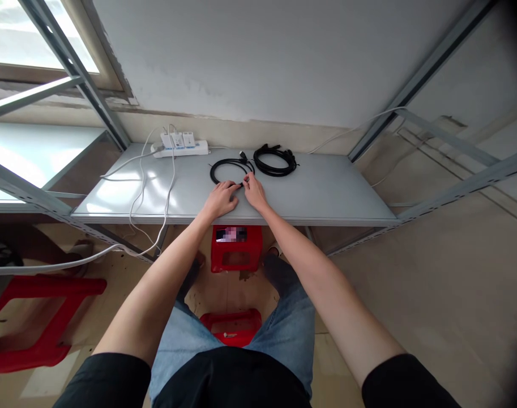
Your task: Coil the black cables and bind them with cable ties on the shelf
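Note:
A black cable (221,163) lies in a loose coil on the grey metal shelf (326,187), its plug end (243,155) at the back of the loop. My left hand (221,198) rests at the coil's front edge, fingers pressed on the cable. Close beside it, my right hand (253,191) pinches the same cable with thumb and fingertips. The exact spot between the two hands is partly covered by the fingers. Just right of the coil lies a second black cable (275,170), bundled in a thicker ring and touched by neither hand.
A white power strip (182,149) with several plugs sits at the back left, its white cords (170,192) running over the shelf's front edge. Metal uprights (381,119) frame both sides. Below, a red stool (236,249) carries a phone (231,234). Someone's leg shows at far left.

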`<state>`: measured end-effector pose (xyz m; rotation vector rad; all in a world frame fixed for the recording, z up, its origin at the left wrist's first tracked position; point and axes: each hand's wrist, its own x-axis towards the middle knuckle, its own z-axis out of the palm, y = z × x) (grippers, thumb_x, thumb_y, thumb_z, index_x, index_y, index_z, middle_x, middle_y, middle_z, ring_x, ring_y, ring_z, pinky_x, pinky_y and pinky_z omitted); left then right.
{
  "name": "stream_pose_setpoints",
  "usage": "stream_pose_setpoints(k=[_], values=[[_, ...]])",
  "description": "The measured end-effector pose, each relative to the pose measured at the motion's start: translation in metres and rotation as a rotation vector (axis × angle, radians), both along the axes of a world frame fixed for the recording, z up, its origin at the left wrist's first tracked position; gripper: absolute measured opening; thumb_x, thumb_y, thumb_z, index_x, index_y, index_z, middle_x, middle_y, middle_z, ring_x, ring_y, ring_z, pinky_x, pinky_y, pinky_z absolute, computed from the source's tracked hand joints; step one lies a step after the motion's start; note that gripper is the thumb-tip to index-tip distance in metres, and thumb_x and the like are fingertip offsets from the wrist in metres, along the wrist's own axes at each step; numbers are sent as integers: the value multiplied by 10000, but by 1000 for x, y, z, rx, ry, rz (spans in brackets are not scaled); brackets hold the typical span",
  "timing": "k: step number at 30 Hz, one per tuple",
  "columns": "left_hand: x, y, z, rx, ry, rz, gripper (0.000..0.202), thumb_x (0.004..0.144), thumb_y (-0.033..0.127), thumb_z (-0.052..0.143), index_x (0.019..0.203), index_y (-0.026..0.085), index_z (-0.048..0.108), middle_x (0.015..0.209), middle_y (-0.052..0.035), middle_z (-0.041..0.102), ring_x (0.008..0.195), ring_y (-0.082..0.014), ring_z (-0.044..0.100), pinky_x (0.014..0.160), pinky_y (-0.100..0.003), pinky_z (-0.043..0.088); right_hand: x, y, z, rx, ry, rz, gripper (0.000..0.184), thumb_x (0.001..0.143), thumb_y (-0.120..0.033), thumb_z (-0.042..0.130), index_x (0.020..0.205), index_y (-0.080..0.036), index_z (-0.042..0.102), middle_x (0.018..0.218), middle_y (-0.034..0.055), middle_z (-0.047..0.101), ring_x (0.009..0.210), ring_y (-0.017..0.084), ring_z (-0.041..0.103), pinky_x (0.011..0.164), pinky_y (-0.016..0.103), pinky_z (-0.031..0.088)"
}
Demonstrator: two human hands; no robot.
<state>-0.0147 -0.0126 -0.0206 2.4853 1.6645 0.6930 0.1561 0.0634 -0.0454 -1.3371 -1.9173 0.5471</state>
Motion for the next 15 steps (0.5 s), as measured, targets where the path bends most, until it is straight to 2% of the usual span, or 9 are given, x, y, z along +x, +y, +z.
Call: stream_pose_setpoints(k=[3, 7, 9, 11, 15], values=[[0, 0, -1, 0, -3, -4, 626, 945, 232, 522, 1557, 171, 643, 1488, -134, 657, 1393, -329, 581, 1286, -466, 412, 2, -1, 1, 0, -9, -7, 200, 1064, -224, 488, 1219, -238, 614, 998, 75, 722, 966, 279, 676, 933, 388, 515], [-1, -1, -2, -8, -13, 0, 624, 950, 237, 526, 1562, 201, 639, 1496, -124, 649, 1413, -327, 567, 1293, -470, 405, 4, -4, 3, 52, -21, -98, 152, 1074, -286, 545, 1183, -222, 630, 1053, 111, 729, 1089, 309, 659, 1009, 419, 483], [0, -1, 0, -14, -10, -2, 623, 950, 239, 528, 1563, 207, 638, 1493, -123, 650, 1410, -326, 569, 1295, -471, 404, 5, -4, 3, 57, -53, -154, 154, 1078, -352, 579, 1089, -219, 656, 1049, 127, 734, 1121, 330, 643, 1036, 446, 467], [0, -2, 1, -18, -5, -2, 623, 951, 238, 525, 1562, 201, 637, 1489, -128, 652, 1402, -329, 573, 1295, -475, 405, 4, -4, 1, 53, -95, -175, 236, 1090, -401, 580, 961, -223, 666, 1028, 135, 737, 1109, 334, 639, 1038, 456, 460], [1, -4, 4, -21, -2, 10, 621, 954, 230, 514, 1562, 199, 640, 1480, -132, 655, 1388, -334, 581, 1287, -480, 412, 3, -3, -2, 75, -142, -166, 315, 1098, -386, 579, 840, -228, 666, 1020, 134, 743, 1090, 319, 635, 1013, 439, 458]])
